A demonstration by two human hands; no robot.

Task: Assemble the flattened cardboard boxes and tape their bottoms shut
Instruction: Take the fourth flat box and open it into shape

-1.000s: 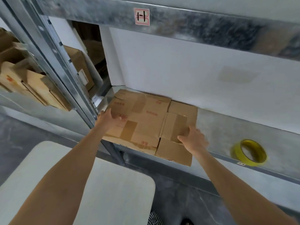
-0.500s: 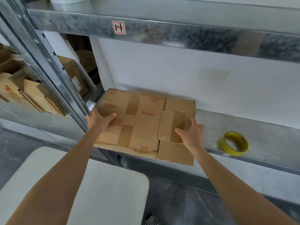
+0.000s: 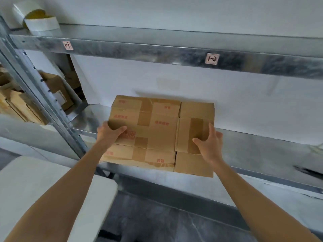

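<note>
Shelf (image 3: 262,151): one flattened box (image 3: 157,130), two hands (image 3: 111,132) (image 3: 208,145)

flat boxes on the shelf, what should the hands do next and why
Probably lift the flat boxes off the shelf and draw them toward the white table. The left hand and right hand grip their side edges, and their front edge overhangs the shelf lip.

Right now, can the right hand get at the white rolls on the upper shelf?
Probably not as things stand. The right hand grips the flattened cardboard, and the white rolls sit on the upper shelf at far left, above and beyond the left hand.
</note>
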